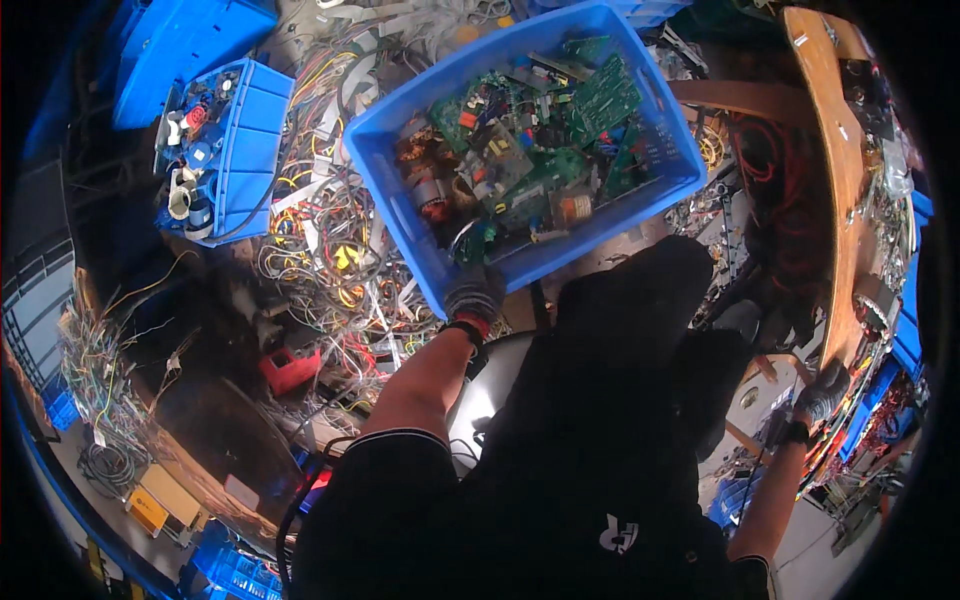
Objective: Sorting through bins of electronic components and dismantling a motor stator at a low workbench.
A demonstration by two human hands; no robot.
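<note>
A large blue crate (375,165) stands ahead of me, tilted in view and loaded with green circuit boards (605,100) and loose electronic parts. My left hand (476,296), in a dark glove with a red cuff, is closed over the crate's near rim. Its fingertips are partly hidden beside a small green board piece (475,243). Far to the right, my right hand (824,392), also gloved, grips the edge of a wooden tabletop (845,200); part of its fingers is hard to make out.
Tangled wires (330,230) cover the ground left of the crate. A smaller blue bin (255,150) holds mixed parts at the upper left. A red plastic piece (290,370) lies near a dark brown board (210,420). Red cables (770,160) hang beneath the tabletop.
</note>
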